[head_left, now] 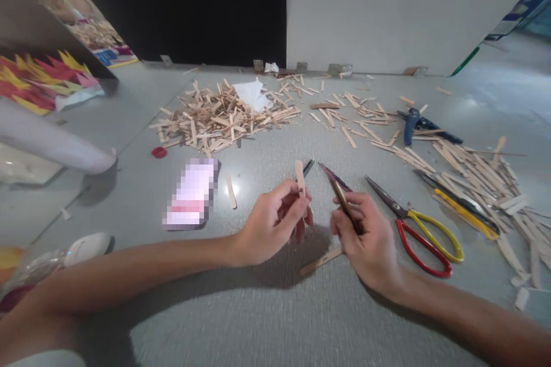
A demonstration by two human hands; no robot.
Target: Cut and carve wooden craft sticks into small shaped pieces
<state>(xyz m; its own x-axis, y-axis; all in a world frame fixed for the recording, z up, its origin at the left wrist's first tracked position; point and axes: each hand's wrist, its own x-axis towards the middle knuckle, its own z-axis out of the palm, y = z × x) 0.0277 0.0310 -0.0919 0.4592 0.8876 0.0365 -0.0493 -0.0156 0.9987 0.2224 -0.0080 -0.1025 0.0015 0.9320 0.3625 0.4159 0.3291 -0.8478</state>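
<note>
My left hand (275, 215) pinches a small popsicle stick (300, 173) between thumb and fingers, its rounded end pointing up. My right hand (370, 235) is closed around a slim, dark pen-like tool (343, 200); its exact kind is unclear. Another popsicle stick (321, 261) lies on the table below, partly behind the right hand. Behind the hands lie a thin pointed tool (309, 167) and a dark reddish pointed one (333, 175), both partly covered. Scissors (404, 213) with red and yellow handles rest to the right of my right hand.
A heap of cut wooden pieces (215, 120) lies at the back, with more sticks (482, 166) at right. A phone (191, 192), a white mouse (87, 248), a yellow utility knife (467, 212) and blue-handled cutters (412, 125) lie around. Black and white panels (404, 11) stand behind.
</note>
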